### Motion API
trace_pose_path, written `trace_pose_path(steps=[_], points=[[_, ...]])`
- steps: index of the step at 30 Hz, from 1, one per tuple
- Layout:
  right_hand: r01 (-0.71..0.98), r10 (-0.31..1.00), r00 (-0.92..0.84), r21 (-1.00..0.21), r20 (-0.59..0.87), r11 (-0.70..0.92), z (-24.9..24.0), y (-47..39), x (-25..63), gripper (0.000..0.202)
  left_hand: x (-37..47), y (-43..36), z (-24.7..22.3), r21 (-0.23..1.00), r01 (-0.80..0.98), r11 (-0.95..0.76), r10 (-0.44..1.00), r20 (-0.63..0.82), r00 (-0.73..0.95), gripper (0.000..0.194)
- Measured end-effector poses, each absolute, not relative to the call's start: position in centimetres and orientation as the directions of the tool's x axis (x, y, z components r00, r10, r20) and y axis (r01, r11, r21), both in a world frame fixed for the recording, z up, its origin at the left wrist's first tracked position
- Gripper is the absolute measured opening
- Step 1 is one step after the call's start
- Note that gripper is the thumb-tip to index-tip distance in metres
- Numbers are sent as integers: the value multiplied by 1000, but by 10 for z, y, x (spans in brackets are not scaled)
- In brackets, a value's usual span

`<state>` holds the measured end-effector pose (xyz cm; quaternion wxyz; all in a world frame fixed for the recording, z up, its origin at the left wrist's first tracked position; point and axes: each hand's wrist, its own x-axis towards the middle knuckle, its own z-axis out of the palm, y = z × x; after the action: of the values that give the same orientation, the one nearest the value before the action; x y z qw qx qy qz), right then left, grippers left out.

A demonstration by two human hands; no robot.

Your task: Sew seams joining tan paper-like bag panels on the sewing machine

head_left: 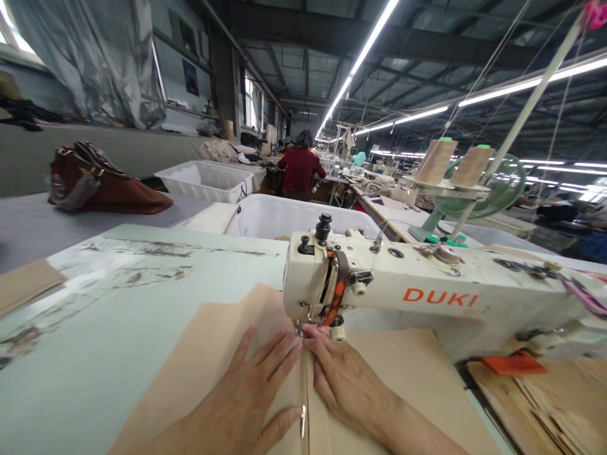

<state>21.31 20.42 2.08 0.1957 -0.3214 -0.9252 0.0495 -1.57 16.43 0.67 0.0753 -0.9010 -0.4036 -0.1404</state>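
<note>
A large beige fabric piece [190,360] lies on the sewing table under the head of the sewing machine [308,278]. A narrow zipper [303,385] with a shiny metal pull runs down the middle, up to the presser foot [298,330]. Flat on the fabric to the left of the zipper rests my left hand [246,385], open, its fingers spread and the tips close to the foot. On the other side, my right hand [348,379] has its fingers drawn together at the fabric edge beside the foot. Its fingertips are partly hidden by the machine head.
Two thread cones [436,161] and a green fan [484,189] stand behind the machine. White plastic bins [203,180] are beyond the table, and a brown handbag [104,183] sits at left. Brown panels [559,398] lie at right. A person in dark red [301,167] sits farther back.
</note>
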Motion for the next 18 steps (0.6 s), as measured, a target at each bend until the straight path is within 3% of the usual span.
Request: trace_pose_path(steps=[13, 18], points=[[556, 582, -715, -188, 388, 809, 18, 204, 215, 41, -16, 168, 9, 37, 729, -684, 718, 217, 662, 64], [564, 591, -739, -182, 322, 805, 21, 205, 218, 41, -16, 168, 8, 65, 730, -681, 726, 192, 660, 63]])
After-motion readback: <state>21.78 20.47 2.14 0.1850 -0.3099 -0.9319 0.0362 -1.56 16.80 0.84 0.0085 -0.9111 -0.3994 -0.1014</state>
